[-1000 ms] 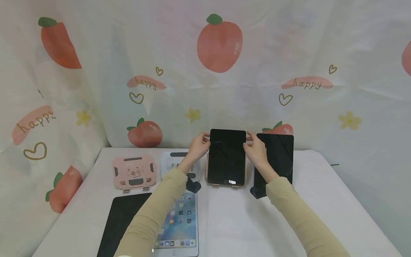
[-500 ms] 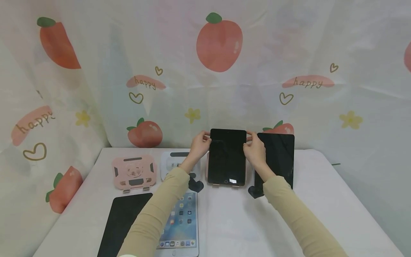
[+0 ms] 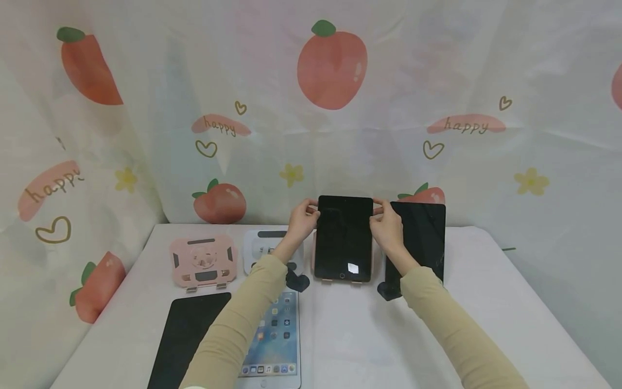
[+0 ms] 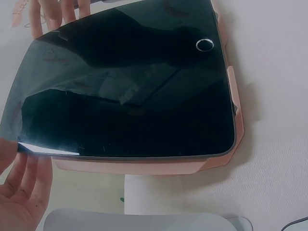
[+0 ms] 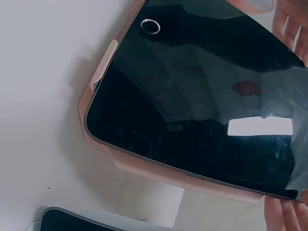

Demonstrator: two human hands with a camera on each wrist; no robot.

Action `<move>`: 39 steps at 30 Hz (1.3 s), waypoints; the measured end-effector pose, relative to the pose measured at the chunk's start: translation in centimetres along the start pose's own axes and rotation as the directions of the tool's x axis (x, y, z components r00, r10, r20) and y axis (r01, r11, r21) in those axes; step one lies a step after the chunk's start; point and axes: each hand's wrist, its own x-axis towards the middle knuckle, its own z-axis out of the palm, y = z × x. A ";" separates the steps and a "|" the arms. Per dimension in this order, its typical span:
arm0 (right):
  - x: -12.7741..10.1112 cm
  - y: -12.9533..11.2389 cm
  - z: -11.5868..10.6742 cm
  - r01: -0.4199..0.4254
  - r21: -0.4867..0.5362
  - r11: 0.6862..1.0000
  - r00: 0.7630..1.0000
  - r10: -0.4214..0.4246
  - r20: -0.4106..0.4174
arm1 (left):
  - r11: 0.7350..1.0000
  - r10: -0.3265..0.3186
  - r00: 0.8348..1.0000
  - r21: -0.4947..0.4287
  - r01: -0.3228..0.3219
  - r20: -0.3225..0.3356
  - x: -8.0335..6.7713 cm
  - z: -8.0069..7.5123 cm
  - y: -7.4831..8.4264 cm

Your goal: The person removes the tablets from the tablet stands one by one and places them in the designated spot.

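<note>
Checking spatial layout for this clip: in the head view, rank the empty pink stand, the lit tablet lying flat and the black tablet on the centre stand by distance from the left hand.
1. Black tablet on the centre stand: the left hand grips its upper left edge.
2. Lit tablet lying flat: near edge, below the left forearm.
3. Empty pink stand: far left.

The last two are fairly close; the order is tentative.

The dark-screened tablet (image 3: 343,237) leans upright on a pink stand (image 4: 144,167) (home button lowest) mid-table.
</note>
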 end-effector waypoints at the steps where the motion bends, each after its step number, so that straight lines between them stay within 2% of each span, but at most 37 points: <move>1: 0.0 0.0 0.0 0.003 0.002 1.000 1.000 -0.003 -0.002 | 1.000 -0.002 1.000 -0.007 0.002 0.001 0.0 0.0 -0.1; 8: -0.1 0.1 -0.1 0.040 0.025 0.999 0.999 -0.039 -0.035 | 0.997 0.010 1.000 -0.074 -0.009 0.008 -0.2 -0.3 0.1; 14: -0.4 -0.1 -0.5 0.039 0.071 0.997 0.998 -0.036 -0.047 | 0.992 0.023 1.000 -0.125 -0.023 -0.001 -0.5 -0.4 0.2; 25: -0.6 -0.1 -0.7 0.073 0.115 0.991 0.996 -0.066 -0.065 | 0.991 0.053 0.999 -0.124 -0.054 -0.011 -1.2 -0.7 0.4; 31: -0.9 -0.1 -1.1 0.117 0.163 0.980 0.992 -0.107 -0.068 | 0.986 0.088 0.996 -0.138 -0.089 -0.013 -1.6 -0.9 0.6; 39: -1.6 -0.2 -1.9 0.192 0.170 0.967 0.979 -0.176 -0.100 | 0.978 0.120 0.992 -0.168 -0.124 -0.036 -2.7 -1.0 0.9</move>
